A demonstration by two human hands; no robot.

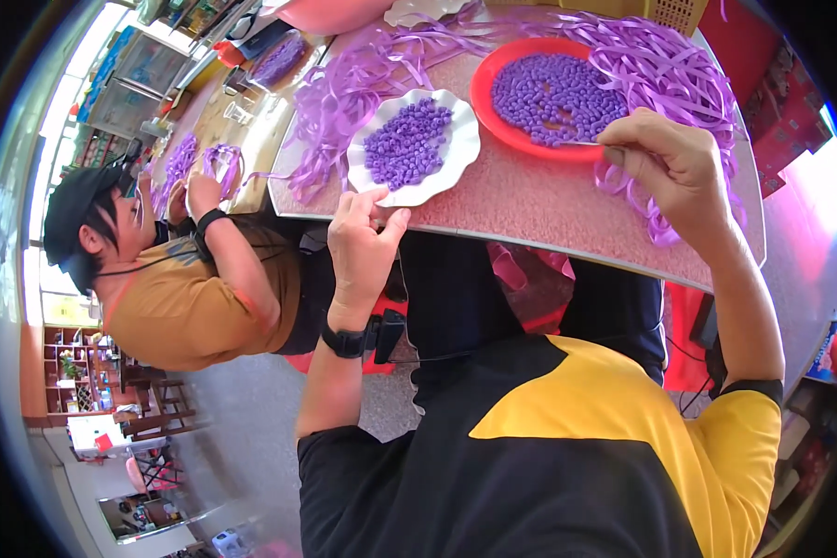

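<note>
My right hand (670, 167) is closed in a pinch at the right rim of a red plate (486, 113). From its fingertips a thin, pale needle-like piece (581, 144) reaches over the purple beads (553, 93) in that plate. My left hand (367, 242) is at the table's front edge, fingers curled and the index fingertip by the rim of a white scalloped plate (463, 149). What its thumb and fingers hold, if anything, is too small to make out. More purple beads (405, 144) lie heaped in the white plate.
Loose purple ribbons (665, 70) pile behind and right of the red plate, and more ribbons (330, 112) lie at the left. A pink basin (330, 14) and a yellow basket (674, 14) stand at the back. A co-worker (195, 288) handles purple strands at a neighbouring table.
</note>
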